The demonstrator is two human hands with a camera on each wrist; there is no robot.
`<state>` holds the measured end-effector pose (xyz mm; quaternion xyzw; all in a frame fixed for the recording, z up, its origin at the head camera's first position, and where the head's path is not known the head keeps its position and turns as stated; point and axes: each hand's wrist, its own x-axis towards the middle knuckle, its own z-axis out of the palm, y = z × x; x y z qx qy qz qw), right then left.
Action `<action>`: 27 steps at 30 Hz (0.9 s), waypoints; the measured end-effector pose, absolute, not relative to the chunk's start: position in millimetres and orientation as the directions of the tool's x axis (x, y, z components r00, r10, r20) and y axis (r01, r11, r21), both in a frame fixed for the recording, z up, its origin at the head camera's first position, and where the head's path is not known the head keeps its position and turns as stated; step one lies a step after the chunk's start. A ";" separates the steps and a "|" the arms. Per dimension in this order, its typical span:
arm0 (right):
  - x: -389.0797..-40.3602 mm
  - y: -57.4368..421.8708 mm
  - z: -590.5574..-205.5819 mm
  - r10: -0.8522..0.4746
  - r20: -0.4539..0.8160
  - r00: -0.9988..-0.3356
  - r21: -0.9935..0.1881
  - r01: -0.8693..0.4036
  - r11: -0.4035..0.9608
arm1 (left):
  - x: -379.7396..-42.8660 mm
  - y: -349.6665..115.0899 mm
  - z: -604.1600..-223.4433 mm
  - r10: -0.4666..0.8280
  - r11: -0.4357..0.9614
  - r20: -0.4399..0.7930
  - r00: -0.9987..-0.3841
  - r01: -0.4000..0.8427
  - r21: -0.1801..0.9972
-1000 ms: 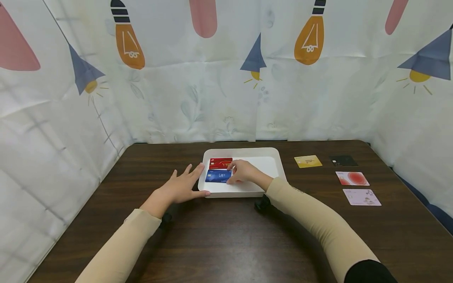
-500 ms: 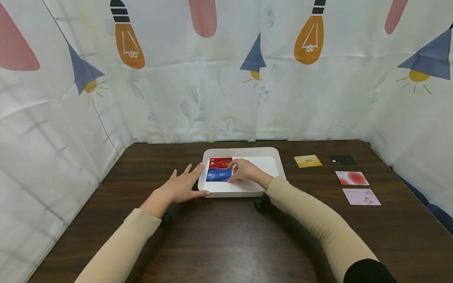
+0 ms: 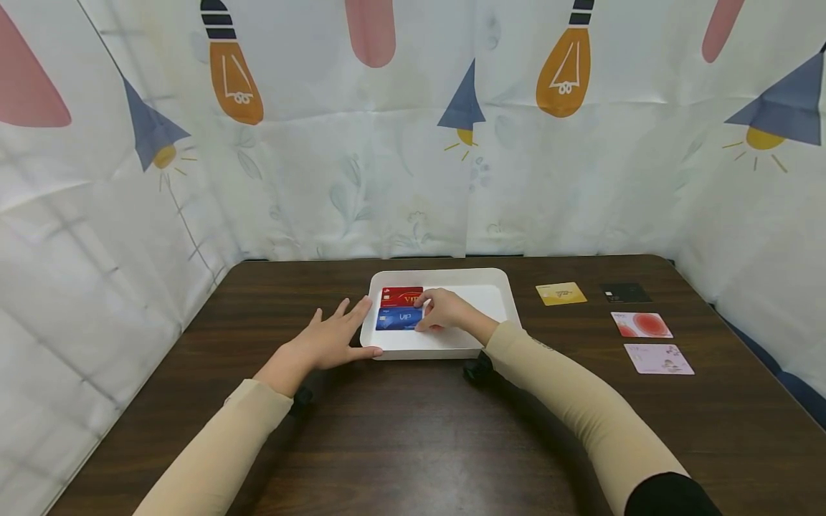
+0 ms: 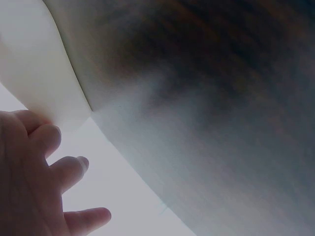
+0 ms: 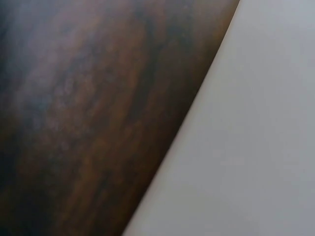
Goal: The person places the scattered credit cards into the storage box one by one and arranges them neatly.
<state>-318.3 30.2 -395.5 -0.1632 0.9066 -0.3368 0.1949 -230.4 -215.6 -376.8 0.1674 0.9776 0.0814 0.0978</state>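
Observation:
In the head view a white tray (image 3: 477,344) stands on the dark wooden table. Inside it, on the left, lies a red VIP card (image 3: 399,296), and right below that a blue VIP card (image 3: 396,319), their long edges meeting. My right hand (image 3: 452,312) holds the blue card at its right end, forefinger by the upper corner and thumb by the lower one. Spread fingers of my left hand (image 3: 332,339) rest against the tray's left wall; the left wrist view shows this hand (image 4: 29,172) beside the white wall. From the right wrist, only tray side (image 5: 236,137) and table appear.
To the right on the table (image 3: 413,437) lie a gold card (image 3: 561,294), a black card (image 3: 626,292), a white card with a red circle (image 3: 642,325) and a pale purple card (image 3: 659,359). A patterned curtain (image 3: 400,179) hangs behind the table.
The blue card has shifted slightly away from me, up against the red card, and turned straighter. My right hand has moved slightly with it; my left hand stays at the tray.

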 end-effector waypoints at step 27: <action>-320.1 32.1 -398.4 -0.417 -0.249 -0.874 -0.690 -0.142 0.709 | -228.7 -212.5 -374.5 0.334 0.934 -0.178 -0.926 0.299 0.197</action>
